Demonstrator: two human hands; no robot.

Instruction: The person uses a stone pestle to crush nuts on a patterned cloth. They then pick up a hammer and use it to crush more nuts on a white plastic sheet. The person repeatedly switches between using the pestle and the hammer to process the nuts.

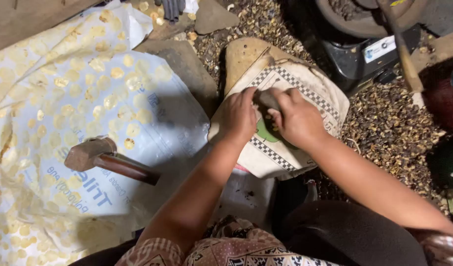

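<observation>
My left hand [238, 116] and my right hand [296, 119] meet over a sack-covered block [312, 88] with a checked border and a green patch. Both pinch a small dark lump [268, 98] between their fingertips, pressed against the sack. A hammer [106, 158] with a heavy rusty head and a reddish handle lies to the left on a white printed plastic sheet [162, 118], apart from both hands.
Several flat pale yellow discs [74, 98] are spread over the sheet. Dark husk bits [384, 123] litter the ground to the right. A black machine base [364, 54] and a wooden stick [406, 54] stand at the upper right. Flat stones [187, 64] lie behind the sheet.
</observation>
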